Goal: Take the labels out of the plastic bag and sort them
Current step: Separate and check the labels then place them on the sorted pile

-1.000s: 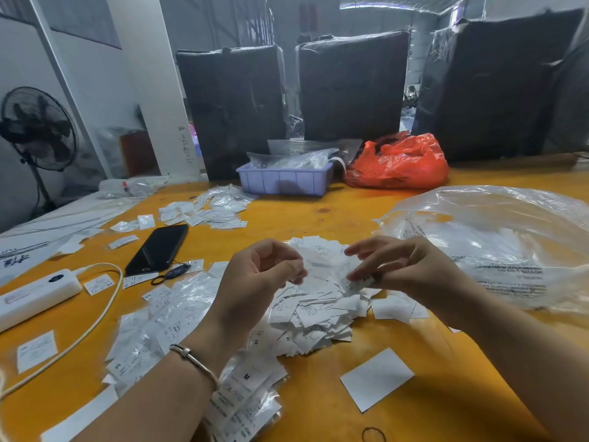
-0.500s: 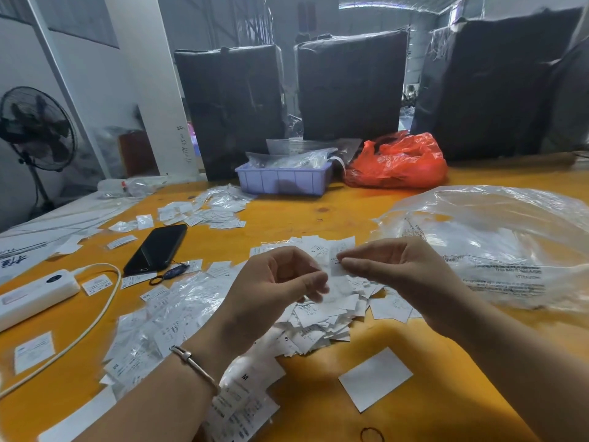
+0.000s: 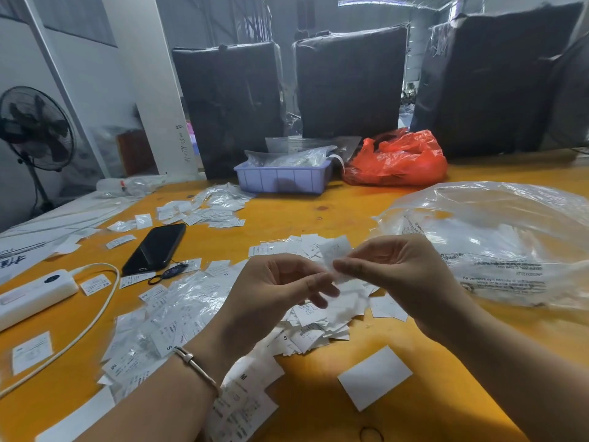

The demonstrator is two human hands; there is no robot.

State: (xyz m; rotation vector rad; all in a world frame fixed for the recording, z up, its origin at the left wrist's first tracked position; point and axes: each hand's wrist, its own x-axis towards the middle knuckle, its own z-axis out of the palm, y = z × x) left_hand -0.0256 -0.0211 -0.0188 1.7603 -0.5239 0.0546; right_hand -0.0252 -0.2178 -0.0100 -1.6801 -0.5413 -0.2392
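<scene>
My right hand [image 3: 395,275] pinches a small white label [image 3: 334,252] and holds it up above a heap of loose white labels [image 3: 315,327] on the yellow table [image 3: 446,393]. My left hand [image 3: 271,298] is raised beside it, its curled fingertips touching the label's lower edge. A large clear plastic bag [image 3: 497,244] lies at the right. Small clear packets of labels [image 3: 172,314] are spread to the left of the heap.
A black phone [image 3: 156,247] and a white power bank [image 3: 35,295] with its cable lie at left. A purple tray [image 3: 283,178] and a red bag [image 3: 398,161] stand at the back. One white card [image 3: 374,376] lies near me. More labels [image 3: 210,208] are scattered behind.
Both hands have lifted off the label heap. My right hand has raised one label, and my left hand has moved right to meet it.
</scene>
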